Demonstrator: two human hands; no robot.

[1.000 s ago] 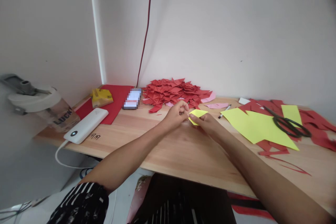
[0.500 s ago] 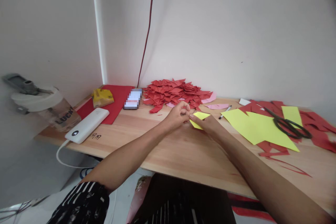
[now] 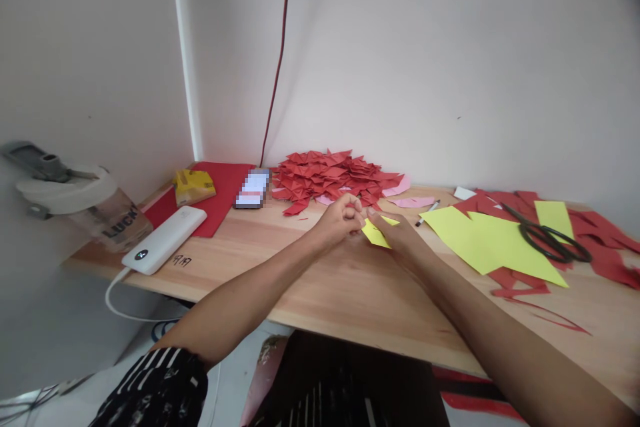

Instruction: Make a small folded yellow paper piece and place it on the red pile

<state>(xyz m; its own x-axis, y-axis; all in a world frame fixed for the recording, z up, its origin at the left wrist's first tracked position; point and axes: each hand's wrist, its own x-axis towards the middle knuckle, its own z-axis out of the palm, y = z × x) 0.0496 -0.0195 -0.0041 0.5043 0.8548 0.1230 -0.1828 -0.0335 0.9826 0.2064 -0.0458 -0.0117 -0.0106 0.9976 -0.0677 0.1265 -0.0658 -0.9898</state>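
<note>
A small folded piece of yellow paper [image 3: 376, 235] is between my hands, over the middle of the wooden table. My left hand [image 3: 345, 215] has its fingers curled closed at the paper's left edge, pinching that side. From the right, my right hand [image 3: 393, 229] grips the same paper, thumb lying along its top and the fingers mostly hidden beneath. Just behind my hands rises a heap of folded red paper pieces [image 3: 330, 177], with pink paper strips [image 3: 413, 202] at its right side.
To the right lie a large yellow sheet [image 3: 480, 237], black-handled scissors [image 3: 555, 243], red scraps [image 3: 613, 267] and a pen [image 3: 428, 212]. On the left are a phone [image 3: 253, 189], a yellow packet [image 3: 194, 185], a white power bank [image 3: 165, 240] and a lidded cup [image 3: 85, 207].
My right thumb has shifted up and away from my left fingertips, showing more of the yellow paper's left part. The view has moved very slightly.
</note>
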